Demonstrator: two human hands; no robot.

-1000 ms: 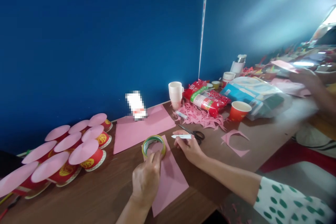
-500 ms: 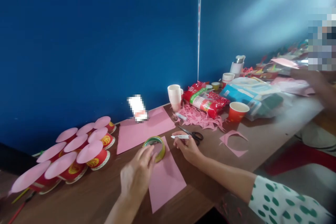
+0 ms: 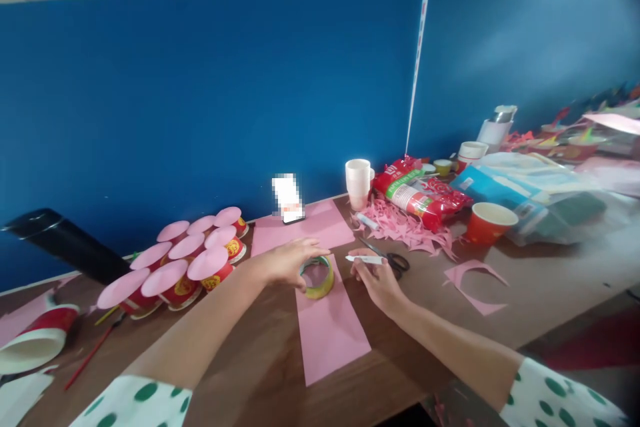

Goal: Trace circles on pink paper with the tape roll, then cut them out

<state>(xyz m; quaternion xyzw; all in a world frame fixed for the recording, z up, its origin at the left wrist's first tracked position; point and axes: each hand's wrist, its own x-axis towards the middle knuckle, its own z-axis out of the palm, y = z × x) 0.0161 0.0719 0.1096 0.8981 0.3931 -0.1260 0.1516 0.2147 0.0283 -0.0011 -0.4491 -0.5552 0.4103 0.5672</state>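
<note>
A roll of yellowish tape [image 3: 325, 285] lies flat on a pink paper strip [image 3: 335, 340]. My left hand [image 3: 287, 263] is at the roll's left side, fingers stretched over its far edge and thumb apart, close to the near-left rim. Whether the thumb touches the roll I cannot tell. Just right of the roll, my right hand [image 3: 377, 280] grips a white pen [image 3: 367, 259], held almost level above the table. Dark-handled scissors [image 3: 399, 263] lie behind that hand, partly hidden. A larger pink sheet [image 3: 325, 227] is spread behind the roll.
To the left stand several red cups [image 3: 185, 290] topped with pink discs [image 3: 167, 277], near a black cylinder [image 3: 65, 240]. Behind are stacked white cups [image 3: 358, 180], a red packet [image 3: 425, 193] and pink scraps [image 3: 410, 227]. An orange cup [image 3: 490, 223] and plastic bag [image 3: 560, 207] stand right.
My left hand has turned, its fingers now reaching over the roll's far side. My right hand still holds the pen. The view has swung left, bringing the black cylinder and a tipped cup into sight.
</note>
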